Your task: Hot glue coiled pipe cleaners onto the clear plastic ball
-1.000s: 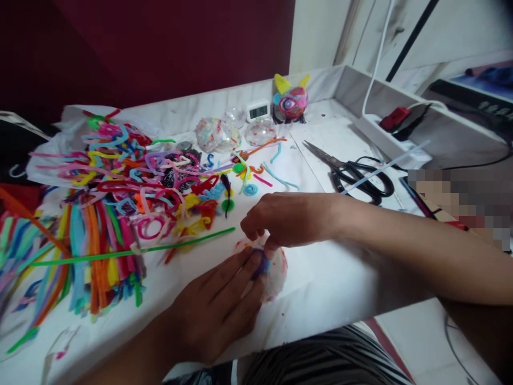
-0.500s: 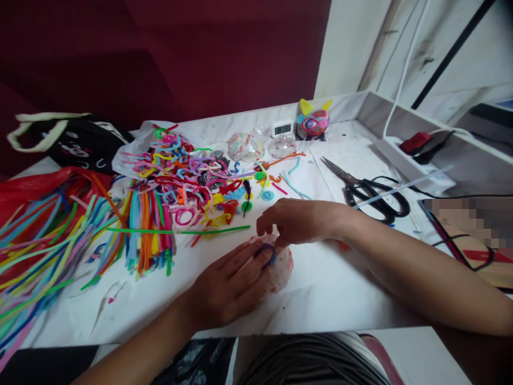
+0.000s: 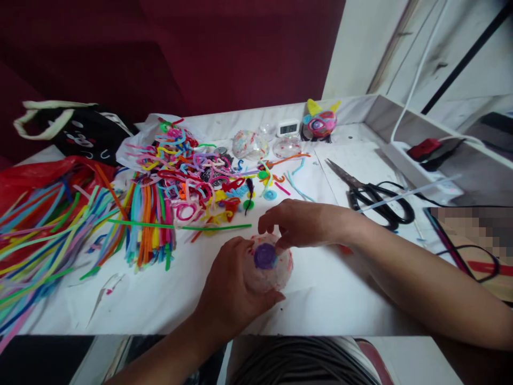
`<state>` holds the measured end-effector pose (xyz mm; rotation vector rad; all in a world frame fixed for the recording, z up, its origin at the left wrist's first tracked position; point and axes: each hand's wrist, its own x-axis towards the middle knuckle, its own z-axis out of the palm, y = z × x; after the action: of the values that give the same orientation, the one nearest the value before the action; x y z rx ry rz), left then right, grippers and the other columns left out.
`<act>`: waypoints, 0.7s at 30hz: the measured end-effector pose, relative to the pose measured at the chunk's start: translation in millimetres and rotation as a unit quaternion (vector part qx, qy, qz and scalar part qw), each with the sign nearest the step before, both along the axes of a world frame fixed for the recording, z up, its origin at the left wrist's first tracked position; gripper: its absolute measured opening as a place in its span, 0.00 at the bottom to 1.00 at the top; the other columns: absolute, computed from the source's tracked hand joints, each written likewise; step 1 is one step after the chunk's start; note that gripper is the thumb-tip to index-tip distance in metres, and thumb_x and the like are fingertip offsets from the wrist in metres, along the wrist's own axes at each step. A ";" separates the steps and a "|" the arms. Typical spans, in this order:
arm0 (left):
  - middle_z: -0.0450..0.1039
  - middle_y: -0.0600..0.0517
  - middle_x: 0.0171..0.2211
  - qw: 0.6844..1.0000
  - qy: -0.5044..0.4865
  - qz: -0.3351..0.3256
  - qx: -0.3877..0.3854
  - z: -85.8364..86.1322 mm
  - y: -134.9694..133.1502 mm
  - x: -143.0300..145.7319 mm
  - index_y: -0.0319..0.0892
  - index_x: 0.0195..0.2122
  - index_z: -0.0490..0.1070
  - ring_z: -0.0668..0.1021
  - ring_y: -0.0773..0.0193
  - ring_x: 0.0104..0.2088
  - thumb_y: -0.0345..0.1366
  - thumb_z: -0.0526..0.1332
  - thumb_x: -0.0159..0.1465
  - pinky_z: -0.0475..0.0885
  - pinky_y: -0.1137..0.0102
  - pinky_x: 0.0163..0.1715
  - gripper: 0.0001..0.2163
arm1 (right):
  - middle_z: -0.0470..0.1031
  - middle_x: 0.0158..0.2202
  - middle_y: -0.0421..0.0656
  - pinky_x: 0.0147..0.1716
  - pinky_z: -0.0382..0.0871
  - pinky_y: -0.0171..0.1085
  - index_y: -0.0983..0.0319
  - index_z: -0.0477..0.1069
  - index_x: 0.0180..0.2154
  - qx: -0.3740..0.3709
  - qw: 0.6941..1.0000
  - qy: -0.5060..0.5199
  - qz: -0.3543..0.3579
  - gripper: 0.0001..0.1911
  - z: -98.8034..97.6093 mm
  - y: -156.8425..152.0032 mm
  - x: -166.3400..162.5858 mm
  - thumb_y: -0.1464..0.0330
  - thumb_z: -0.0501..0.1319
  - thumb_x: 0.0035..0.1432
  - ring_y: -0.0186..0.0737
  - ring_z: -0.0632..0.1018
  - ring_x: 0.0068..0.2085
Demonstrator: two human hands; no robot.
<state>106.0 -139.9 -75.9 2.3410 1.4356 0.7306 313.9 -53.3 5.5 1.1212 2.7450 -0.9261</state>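
Observation:
A clear plastic dome (image 3: pixel 270 280) with red and orange flecks rests on the white tabletop in front of me. A flat purple pipe cleaner coil (image 3: pixel 264 256) lies on its top. My left hand (image 3: pixel 230 280) curves around the dome's left side, thumb at the near edge and fingers along the far left. Over the dome's far right edge, my right hand (image 3: pixel 294 223) is bent with curled fingers. One of its fingertips meets the coil's right edge. Whatever may be between those fingers is hidden.
Black-handled scissors (image 3: pixel 366 195) lie at right. Bundled pipe cleaners (image 3: pixel 150 224) and a pile of bent pieces (image 3: pixel 180 155) cover the left. Behind stand another dome (image 3: pixel 250 145), a small digital clock (image 3: pixel 288 128) and a decorated ball with yellow horns (image 3: pixel 320 123). A power strip (image 3: pixel 433 171) sits at right.
My left hand has gone from lying flat over the coil to gripping the dome's left side, uncovering the coil. My right hand has stayed at the dome's far right edge.

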 end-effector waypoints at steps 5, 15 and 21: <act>0.66 0.40 0.50 0.999 -0.006 0.022 -0.039 -2.1 -2.2 4.0 0.45 0.52 0.56 0.71 0.41 0.52 0.50 0.72 0.48 0.70 0.47 0.50 0.36 | 0.79 0.41 0.45 0.34 0.66 0.33 0.61 0.73 0.51 -0.012 1.000 -0.016 -0.008 0.21 5.2 -1.9 -0.1 0.69 0.66 0.53 0.37 0.78 0.37; 0.68 0.46 0.53 0.991 -0.014 -0.068 -0.115 5.2 18.4 -12.1 0.48 0.56 0.54 0.75 0.51 0.50 0.48 0.73 0.48 0.72 0.58 0.49 0.38 | 0.80 0.39 0.44 0.34 0.66 0.36 0.60 0.74 0.48 0.009 0.999 -0.040 -0.032 0.18 5.3 -17.6 3.8 0.63 0.64 0.55 0.40 0.78 0.37; 0.71 0.51 0.52 0.968 0.013 -0.173 -0.181 22.9 54.1 -24.2 0.50 0.54 0.61 0.76 0.54 0.49 0.45 0.76 0.43 0.71 0.64 0.47 0.39 | 0.80 0.37 0.48 0.32 0.64 0.40 0.61 0.74 0.44 0.062 0.993 -0.074 -0.069 0.17 2.5 -29.4 -1.5 0.59 0.64 0.54 0.49 0.79 0.39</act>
<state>81.8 -85.8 -53.0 2.2274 1.0209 0.3129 312.4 -82.7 8.1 1.3553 2.6650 -0.6614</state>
